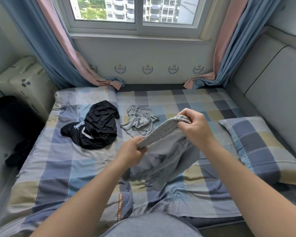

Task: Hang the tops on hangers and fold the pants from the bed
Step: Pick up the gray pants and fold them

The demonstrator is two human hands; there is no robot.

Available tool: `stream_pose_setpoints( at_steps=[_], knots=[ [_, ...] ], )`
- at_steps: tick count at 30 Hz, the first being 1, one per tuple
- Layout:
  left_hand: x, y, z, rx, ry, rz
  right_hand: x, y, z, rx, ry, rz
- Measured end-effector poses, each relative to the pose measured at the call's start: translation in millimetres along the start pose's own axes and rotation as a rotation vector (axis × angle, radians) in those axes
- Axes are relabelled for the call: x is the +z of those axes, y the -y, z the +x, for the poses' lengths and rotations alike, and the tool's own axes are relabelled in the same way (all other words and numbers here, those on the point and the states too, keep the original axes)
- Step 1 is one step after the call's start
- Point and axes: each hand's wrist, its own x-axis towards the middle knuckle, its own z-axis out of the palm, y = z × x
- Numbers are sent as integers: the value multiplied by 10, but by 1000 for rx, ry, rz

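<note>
Grey pants held over checked bed by ribbed waistband. Gripped at both ends: left hand clamped on lower end, right hand on upper end, hands apart. Fabric hanging bunched below. Crumpled on bed beyond: black garment left, pale grey garment centre, not touching. Checked pillow at right.

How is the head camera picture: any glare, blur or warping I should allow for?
Head view: soft daylight from the window, no glare on the bed; wide-angle lens bows the curtains; left hand and right hand gripping the grey pants look sharp, cloth hanging below slightly soft; far-left corner too dark to read.
</note>
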Motion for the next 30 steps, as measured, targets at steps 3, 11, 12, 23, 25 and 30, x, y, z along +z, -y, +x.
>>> stream_pose_setpoints(
  at_steps=[3, 11, 12, 23, 25, 30],
  knots=[
    [-13, 232, 1, -117, -80, 141, -121, -196, 44, 54, -10, 21],
    [-242, 791, -68, -479, -125, 263, -430, -875, -22, 233, -126, -215],
    [-273, 840, -71, -508, -117, 258, -444, -961, -48, 267, -104, -272],
    [-563, 859, -11, -753, 7, -671, -501, -1484, -263, 719, -19, -414],
    [-574, 791, -21, -743, 55, -774, -416, -1435, -294, 861, -26, -157],
    [-535, 681, -11, -718, -28, -1198, -332, -1263, -318, 996, -54, 346]
  ],
)
